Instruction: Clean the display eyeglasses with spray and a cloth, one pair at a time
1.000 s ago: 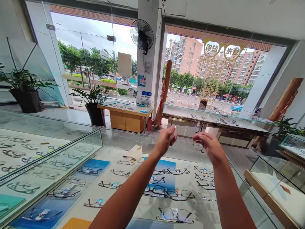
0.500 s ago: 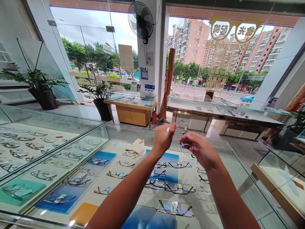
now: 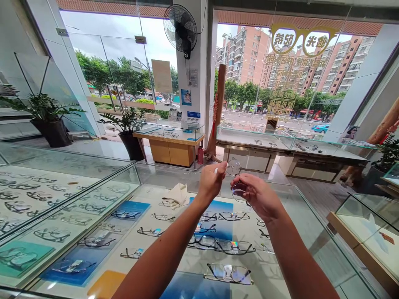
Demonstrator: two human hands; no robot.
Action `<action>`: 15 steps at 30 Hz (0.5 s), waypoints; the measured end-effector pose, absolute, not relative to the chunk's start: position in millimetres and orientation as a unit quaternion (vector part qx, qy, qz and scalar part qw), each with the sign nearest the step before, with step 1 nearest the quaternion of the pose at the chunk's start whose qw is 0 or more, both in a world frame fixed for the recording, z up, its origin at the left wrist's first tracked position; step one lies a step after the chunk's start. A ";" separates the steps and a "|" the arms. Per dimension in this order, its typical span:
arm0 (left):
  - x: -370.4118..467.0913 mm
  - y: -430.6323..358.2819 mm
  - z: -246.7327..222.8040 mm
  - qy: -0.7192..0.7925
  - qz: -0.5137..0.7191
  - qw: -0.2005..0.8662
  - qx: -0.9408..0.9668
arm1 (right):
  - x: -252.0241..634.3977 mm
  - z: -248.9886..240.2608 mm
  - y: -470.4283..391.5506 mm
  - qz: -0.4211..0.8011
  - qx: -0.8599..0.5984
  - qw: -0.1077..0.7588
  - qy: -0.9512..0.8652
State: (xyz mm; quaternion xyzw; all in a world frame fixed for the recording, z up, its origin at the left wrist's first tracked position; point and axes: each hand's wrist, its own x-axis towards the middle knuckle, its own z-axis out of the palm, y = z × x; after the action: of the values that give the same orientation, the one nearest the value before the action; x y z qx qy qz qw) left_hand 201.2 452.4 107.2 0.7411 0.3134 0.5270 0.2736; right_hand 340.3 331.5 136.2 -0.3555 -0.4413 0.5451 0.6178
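A pair of thin round-framed eyeglasses (image 3: 233, 167) is held up above the glass display case (image 3: 249, 265), one lens higher than the other. The thumb and fingers of my right hand (image 3: 257, 193) pinch the frame near the lower lens. My left hand (image 3: 210, 180) is closed beside the upper lens, with a small white thing (image 3: 216, 170) showing between its fingers; its kind is unclear. Under my arms, several eyeglasses (image 3: 229, 273) lie in rows inside the case. A crumpled cream cloth (image 3: 176, 196) rests beyond my left forearm.
On the left, another glass case (image 3: 18, 182) holds many frames. A smaller case (image 3: 368, 224) stands at the right. Farther off are a wooden display table (image 3: 171, 151), a potted plant (image 3: 132, 143), a wall fan (image 3: 181, 31) and large windows facing a street.
The view has shifted slightly. Both hands and the eyeglasses sit a little further left in the picture, and both hands keep nearly the same grip.
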 end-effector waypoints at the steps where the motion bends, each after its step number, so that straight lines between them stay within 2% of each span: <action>1: 201.2 451.8 108.5 0.299 0.532 0.302 0.732 | 341.8 135.3 333.6 0.542 -0.349 0.630 -0.433; 4: 202.1 447.2 112.5 0.274 0.527 0.351 0.724 | 348.6 132.0 342.4 0.525 -0.323 0.682 -0.395; 8: 204.9 437.8 115.2 0.265 0.477 0.356 0.758 | 358.7 127.7 355.4 0.505 -0.301 0.738 -0.329; 15: 209.3 431.3 111.7 0.270 0.444 0.335 0.786 | 360.5 125.0 362.2 0.522 -0.295 0.747 -0.288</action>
State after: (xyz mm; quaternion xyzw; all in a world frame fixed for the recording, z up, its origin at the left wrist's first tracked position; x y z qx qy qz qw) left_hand 209.3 431.3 111.7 0.7860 0.2700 0.4438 0.3350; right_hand 360.5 362.2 125.0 -0.2948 -0.2883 0.5217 0.7468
